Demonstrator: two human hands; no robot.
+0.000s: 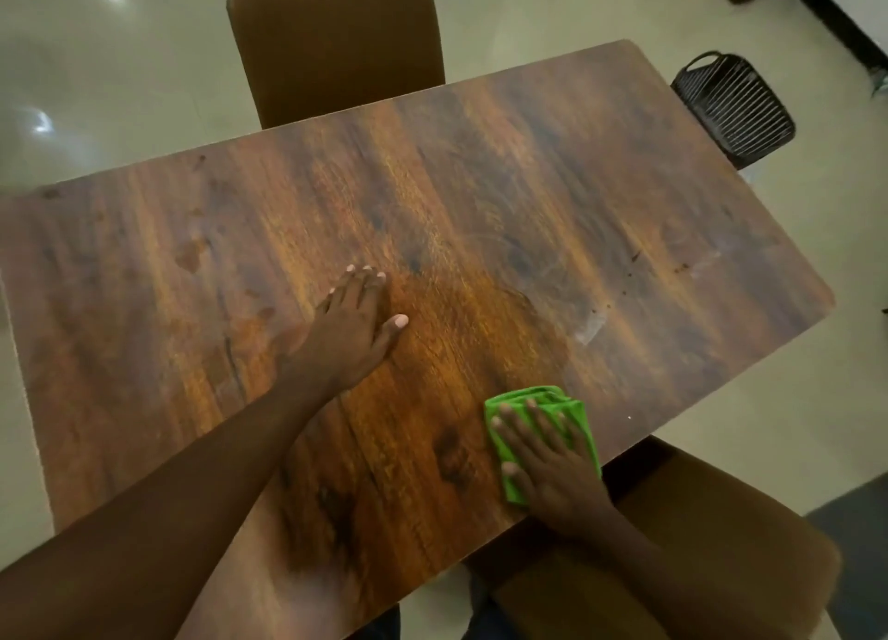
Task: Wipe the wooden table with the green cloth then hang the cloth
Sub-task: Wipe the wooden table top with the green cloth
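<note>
On the brown rectangular wooden bench [528, 183], the left grip [353, 332] is laid flat near the middle, fingers straight and together, nothing held. Further right, at the near edge, the folded green cloth [552, 396] is pressed under the right grip [552, 466], fingers spread straight across it, the cloth's far edge showing beyond the fingertips.

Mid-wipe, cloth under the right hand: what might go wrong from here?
1. The green cloth, under the right hand, sits at the near edge of the wooden table; a pull backwards may drag it off onto the chair.
2. The stains at the left end and the pale smear further right could be missed.
3. The left hand, flat on the top, may leave prints.
</note>
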